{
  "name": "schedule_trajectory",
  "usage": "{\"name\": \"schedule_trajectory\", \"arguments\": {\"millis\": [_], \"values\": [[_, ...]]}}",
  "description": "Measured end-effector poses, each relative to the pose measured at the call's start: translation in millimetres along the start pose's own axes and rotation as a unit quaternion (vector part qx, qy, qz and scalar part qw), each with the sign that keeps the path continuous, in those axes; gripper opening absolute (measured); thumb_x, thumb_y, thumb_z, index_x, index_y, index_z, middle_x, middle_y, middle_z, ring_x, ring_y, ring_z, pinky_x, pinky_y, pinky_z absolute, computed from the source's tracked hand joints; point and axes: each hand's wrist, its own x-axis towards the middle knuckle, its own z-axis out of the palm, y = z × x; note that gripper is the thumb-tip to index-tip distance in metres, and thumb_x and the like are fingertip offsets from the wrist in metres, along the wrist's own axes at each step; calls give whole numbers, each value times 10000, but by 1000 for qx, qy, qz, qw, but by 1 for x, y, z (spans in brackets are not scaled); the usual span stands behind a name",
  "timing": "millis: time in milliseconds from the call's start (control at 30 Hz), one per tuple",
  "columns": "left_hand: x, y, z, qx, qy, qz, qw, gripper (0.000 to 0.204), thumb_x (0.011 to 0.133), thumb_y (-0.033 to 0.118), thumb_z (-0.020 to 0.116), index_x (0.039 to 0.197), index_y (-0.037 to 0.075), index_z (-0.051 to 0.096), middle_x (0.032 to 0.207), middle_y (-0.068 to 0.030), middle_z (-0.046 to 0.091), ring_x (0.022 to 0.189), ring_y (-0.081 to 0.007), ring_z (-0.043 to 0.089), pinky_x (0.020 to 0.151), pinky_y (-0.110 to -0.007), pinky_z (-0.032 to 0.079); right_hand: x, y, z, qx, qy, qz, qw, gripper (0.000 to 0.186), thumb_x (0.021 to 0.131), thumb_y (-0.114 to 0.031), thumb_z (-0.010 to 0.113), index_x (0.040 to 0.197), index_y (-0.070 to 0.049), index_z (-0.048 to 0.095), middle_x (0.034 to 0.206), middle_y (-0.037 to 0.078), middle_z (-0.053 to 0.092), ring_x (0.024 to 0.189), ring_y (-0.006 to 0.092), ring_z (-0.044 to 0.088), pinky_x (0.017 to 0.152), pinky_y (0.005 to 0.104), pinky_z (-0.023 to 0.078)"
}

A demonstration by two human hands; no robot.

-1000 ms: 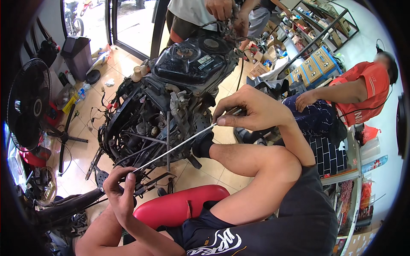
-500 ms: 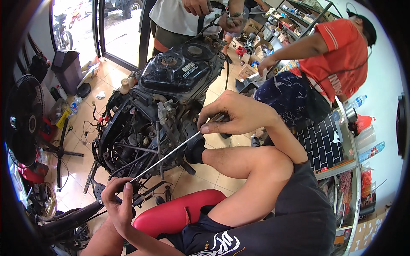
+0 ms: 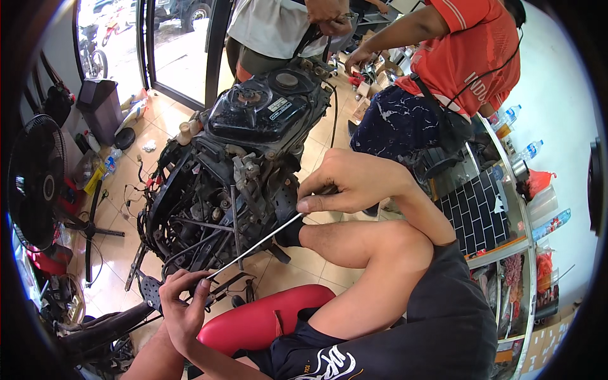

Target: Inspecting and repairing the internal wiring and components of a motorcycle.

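Observation:
A long, thin silvery rod slants between my two hands in front of the partly stripped motorcycle. Its lower left end is pinched by the thumb and fingers of my left hand. My right hand grips the upper right end between thumb and bent fingers. Something dark shows inside that grip, but the fingers hide most of it. Beyond the rod stands the motorcycle's black fuel tank, with bare frame parts and wiring below it.
A red padded seat lies by my legs. The black fan stands at left, near a grey bin. One person in a white shirt is behind the motorcycle; another in red leans at right near a glass cabinet.
Both my hands have lowered slightly with the rod, the left also shifting right. The person in red has moved left, reaching toward the boxes. The white-shirted person's hands have come closer together.

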Motion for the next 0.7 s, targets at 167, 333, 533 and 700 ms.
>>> {"name": "schedule_trajectory", "arguments": {"millis": [167,333,533,700], "values": [[0,-1,1,6,-8,2,1000,153,824,60,690,946,-15,745,718,-109,654,709,-227,578,729,-331,416,1,5,4,1,-1,-11,1000,238,929,-229,717,986,2,717,707,108,673,589,196,617,560,309,465],[0,-2,3,-27,-6,3,1000,148,828,55,688,944,-18,743,723,-107,658,692,-215,586,721,-327,418,8,15,11,41,111,-152,981,220,930,-217,714,993,-7,704,682,104,651,607,207,633,564,316,469],[1,-3,-2,-5,-20,14,1000,153,824,52,685,948,-10,749,698,-105,639,678,-211,578,698,-320,425,2,5,4,-27,-24,-18,999,214,931,-211,712,991,-6,705,711,116,669,616,213,646,564,331,468],[-1,1,3,-10,-15,8,1000,158,819,53,690,951,-5,754,687,-102,627,665,-212,562,690,-325,413,4,4,9,6,22,-56,998,233,948,-233,691,988,-5,711,730,122,680,615,220,645,565,326,469]]}}
